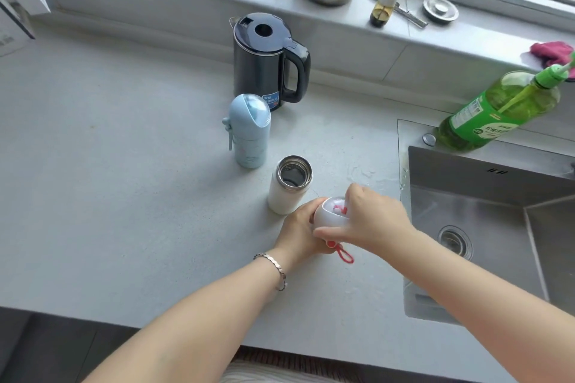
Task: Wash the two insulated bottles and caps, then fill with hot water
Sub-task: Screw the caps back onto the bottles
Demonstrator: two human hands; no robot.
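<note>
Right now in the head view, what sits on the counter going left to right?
blue bottle → white bottle, open → white cap → green soap bottle. Kettle left out: it overlaps both bottles.

white cap (326,216) half under right hand (376,221); pink cloth (549,52) cropped
</note>
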